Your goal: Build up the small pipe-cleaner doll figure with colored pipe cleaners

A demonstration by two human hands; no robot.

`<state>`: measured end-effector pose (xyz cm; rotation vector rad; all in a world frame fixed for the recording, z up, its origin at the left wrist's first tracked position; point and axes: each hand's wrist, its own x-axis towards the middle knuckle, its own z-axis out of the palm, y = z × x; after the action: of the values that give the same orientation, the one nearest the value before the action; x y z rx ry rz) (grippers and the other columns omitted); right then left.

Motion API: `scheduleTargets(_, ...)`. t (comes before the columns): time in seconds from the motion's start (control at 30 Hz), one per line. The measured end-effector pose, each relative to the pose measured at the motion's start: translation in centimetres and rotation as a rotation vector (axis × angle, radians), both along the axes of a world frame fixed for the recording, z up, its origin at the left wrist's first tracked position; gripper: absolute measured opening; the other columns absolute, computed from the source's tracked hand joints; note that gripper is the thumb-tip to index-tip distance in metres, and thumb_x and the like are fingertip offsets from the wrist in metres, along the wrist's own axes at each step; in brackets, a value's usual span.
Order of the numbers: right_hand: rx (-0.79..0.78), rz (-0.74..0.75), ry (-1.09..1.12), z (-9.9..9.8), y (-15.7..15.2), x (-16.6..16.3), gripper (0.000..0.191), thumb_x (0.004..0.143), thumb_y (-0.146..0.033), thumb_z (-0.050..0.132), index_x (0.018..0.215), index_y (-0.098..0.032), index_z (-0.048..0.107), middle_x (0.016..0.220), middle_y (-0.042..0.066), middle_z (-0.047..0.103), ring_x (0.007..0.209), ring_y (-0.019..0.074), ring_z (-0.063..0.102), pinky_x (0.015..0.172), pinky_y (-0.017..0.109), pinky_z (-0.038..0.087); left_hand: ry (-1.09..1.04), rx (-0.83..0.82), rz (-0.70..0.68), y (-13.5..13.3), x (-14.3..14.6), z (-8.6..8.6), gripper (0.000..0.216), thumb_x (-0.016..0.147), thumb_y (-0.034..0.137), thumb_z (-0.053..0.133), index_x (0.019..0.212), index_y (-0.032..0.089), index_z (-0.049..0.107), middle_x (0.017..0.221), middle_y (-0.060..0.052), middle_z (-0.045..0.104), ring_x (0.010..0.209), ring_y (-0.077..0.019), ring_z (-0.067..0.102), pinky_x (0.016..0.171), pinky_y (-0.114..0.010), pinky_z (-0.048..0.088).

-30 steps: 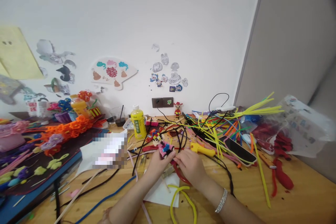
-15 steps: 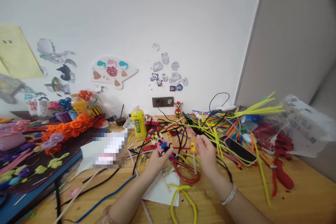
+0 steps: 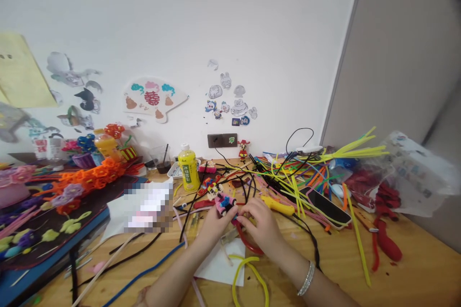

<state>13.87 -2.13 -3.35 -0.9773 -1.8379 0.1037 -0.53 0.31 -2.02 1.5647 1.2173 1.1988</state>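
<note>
Both our hands meet on a multicoloured pipe-cleaner figure (image 3: 225, 203): our left hand (image 3: 212, 223) grips it with curled fingers, our right hand (image 3: 262, 225) pinches narrowly at its side. Just beyond the right fingertips lies a yellow glue gun (image 3: 278, 205). Farther past the left fingers stands a yellow bottle (image 3: 188, 170), its green label too small to read; a wall fan (image 3: 154, 98) shows a red 囍.

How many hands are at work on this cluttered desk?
2. The left hand grips the pink and blue pipe-cleaner figure; the right hand sits just right of it, fingertips by the figure. Nobody else's hand shows.
</note>
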Motion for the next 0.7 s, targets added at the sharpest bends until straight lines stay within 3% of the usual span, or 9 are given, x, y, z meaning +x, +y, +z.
scheduleTargets(0.43, 0.08, -0.001, -0.151, 0.17, -0.41, -0.04, 0.023, 0.089, -0.023, 0.039, 0.072, -0.019, 0.053, 0.071, 0.004, 0.053, 0.071, 0.0178, 0.046, 0.063, 0.029, 0.037, -0.028, -0.025, 0.029, -0.71, 0.42, 0.59, 0.033, 0.057, 0.049, 0.064, 0.061, 0.018, 0.054, 0.061, 0.001, 0.058, 0.065, -0.0182, 0.054, 0.064, -0.028, 0.044)
scheduleTargets(0.7, 0.173, -0.04, 0.071, 0.59, -0.81, 0.45, 0.022, 0.091, -0.027, 0.037, 0.075, -0.019, 0.049, 0.072, 0.003, 0.051, 0.07, 0.0164, 0.047, 0.062, 0.028, 0.039, -0.037, -0.029, 0.069, -0.81, 0.47, 0.83, 0.032, 0.06, 0.048, 0.062, 0.064, 0.017, 0.055, 0.066, -0.001, 0.06, 0.067, -0.0182, 0.055, 0.065, -0.028, 0.043)
